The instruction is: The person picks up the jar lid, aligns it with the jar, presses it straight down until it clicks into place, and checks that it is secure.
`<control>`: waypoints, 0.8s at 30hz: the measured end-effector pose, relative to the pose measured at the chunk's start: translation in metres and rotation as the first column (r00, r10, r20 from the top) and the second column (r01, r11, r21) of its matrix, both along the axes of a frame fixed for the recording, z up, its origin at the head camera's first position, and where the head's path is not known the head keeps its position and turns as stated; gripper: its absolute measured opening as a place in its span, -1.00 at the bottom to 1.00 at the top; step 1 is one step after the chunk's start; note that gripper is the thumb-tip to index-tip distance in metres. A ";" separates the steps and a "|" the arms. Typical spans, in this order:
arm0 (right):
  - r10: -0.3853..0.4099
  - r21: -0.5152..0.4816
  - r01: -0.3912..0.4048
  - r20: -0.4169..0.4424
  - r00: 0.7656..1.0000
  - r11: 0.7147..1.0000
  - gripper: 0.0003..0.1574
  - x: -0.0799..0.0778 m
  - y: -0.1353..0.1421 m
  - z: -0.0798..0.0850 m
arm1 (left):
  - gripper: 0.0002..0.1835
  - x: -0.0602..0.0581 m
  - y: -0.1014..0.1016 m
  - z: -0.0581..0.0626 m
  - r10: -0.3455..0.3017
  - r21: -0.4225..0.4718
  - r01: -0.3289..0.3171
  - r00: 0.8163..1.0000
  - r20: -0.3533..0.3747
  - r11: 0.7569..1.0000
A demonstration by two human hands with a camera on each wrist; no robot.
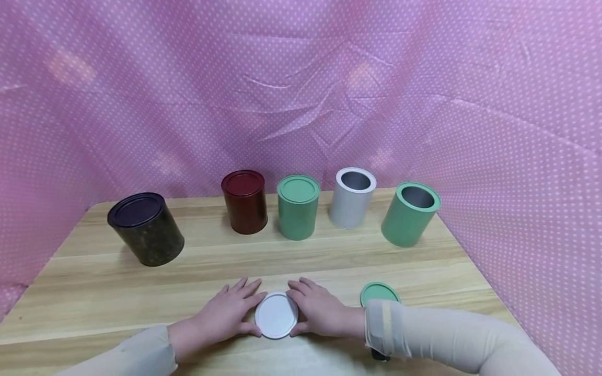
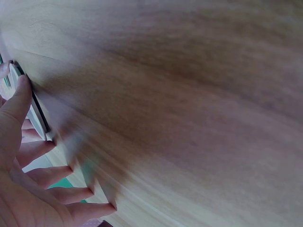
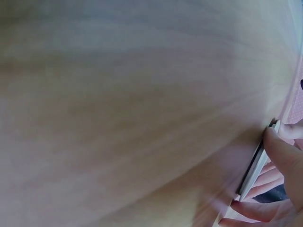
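A round white lid (image 1: 276,315) lies near the front middle of the wooden table, between both hands. My left hand (image 1: 228,314) holds its left rim between thumb and index finger, the other fingers spread with their tips at the tabletop. On the opposite side, my right hand (image 1: 321,312) grips the rim with thumb and fingers. In the left wrist view the lid (image 2: 38,113) shows edge-on, close over the wood; the right wrist view likewise shows the lid's edge (image 3: 255,168). A green lid (image 1: 379,293) is partly covered by my right sleeve.
Along the back stand a black can (image 1: 152,235), a dark red can (image 1: 246,209) and a green can (image 1: 298,214), all with lids on. To their right are an uncovered white can (image 1: 349,206) and an uncovered green can (image 1: 405,224). Pink dotted cloth (image 1: 301,94) surrounds the table.
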State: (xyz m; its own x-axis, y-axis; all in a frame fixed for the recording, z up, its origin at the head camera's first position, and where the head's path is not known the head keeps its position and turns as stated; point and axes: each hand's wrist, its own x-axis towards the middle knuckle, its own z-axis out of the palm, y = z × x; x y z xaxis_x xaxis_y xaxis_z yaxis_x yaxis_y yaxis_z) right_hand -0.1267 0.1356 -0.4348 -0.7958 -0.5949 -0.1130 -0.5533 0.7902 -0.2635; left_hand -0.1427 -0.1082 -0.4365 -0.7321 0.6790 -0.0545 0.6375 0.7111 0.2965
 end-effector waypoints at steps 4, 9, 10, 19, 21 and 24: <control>0.003 0.009 -0.003 0.001 1.000 1.000 -0.06 -0.002 -0.001 0.001 | -0.17 -0.001 -0.001 -0.001 0.001 -0.002 -0.001 1.000 -0.008 1.000; 0.002 0.010 -0.002 -0.013 1.000 1.000 -0.07 -0.002 -0.002 0.002 | -0.17 -0.002 -0.002 -0.001 -0.005 -0.001 0.005 1.000 -0.016 1.000; -0.002 0.010 0.002 -0.013 1.000 1.000 -0.07 -0.002 -0.002 0.002 | -0.17 -0.002 -0.002 -0.001 -0.007 -0.001 0.007 1.000 -0.015 1.000; -0.018 -0.017 0.018 0.013 1.000 1.000 -0.10 -0.004 0.000 0.000 | -0.18 -0.001 -0.002 0.000 0.004 0.016 -0.004 1.000 0.003 1.000; -0.016 -0.025 0.016 0.018 1.000 1.000 -0.10 -0.005 0.001 0.001 | -0.18 0.000 -0.001 0.000 0.007 0.024 -0.007 1.000 0.001 1.000; -0.010 -0.029 0.011 0.018 1.000 1.000 -0.10 -0.006 0.002 0.001 | -0.19 0.001 -0.001 0.000 0.012 0.031 -0.012 1.000 -0.003 0.999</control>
